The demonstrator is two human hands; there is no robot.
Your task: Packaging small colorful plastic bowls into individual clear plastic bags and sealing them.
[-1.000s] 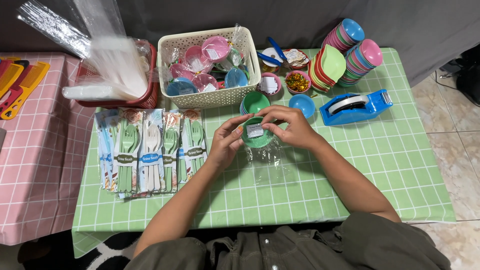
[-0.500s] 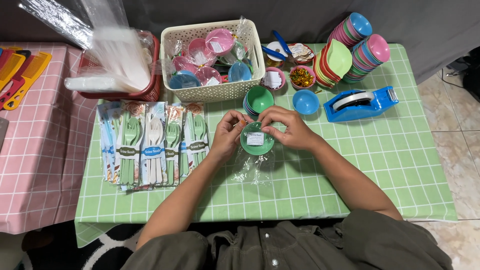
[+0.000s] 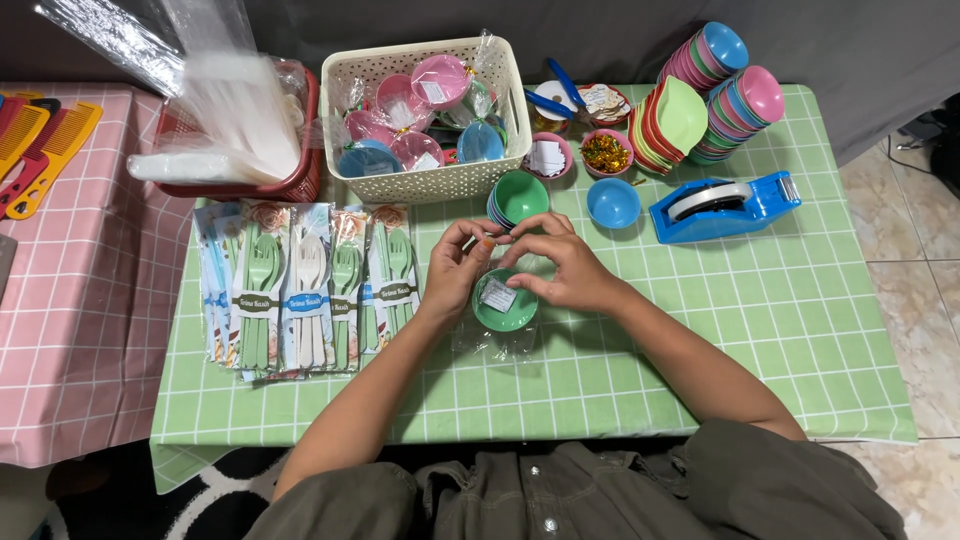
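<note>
A small green bowl point(image 3: 507, 305) with a white paper label inside lies on the green checked tablecloth point(image 3: 700, 330), wrapped in a clear plastic bag point(image 3: 490, 343). My left hand point(image 3: 455, 270) pinches the bag's top edge just above the bowl's left side. My right hand point(image 3: 565, 272) holds the bag over the bowl's right rim, fingertips touching it. Both hands meet above the bowl.
Behind the hands stand a stack of green bowls point(image 3: 518, 198) and a blue bowl point(image 3: 612, 203). A cream basket point(image 3: 430, 185) holds wrapped bowls. Cutlery packs point(image 3: 300, 290) lie left, a blue tape dispenser point(image 3: 725, 205) right, coloured bowl stacks point(image 3: 720, 90) far right, and a red basket point(image 3: 300, 185) of plastic bags far left.
The green bowl has dropped from upright in my hands to lying lower on the table inside its bag. My fingers have shifted up to the bag's opening.
</note>
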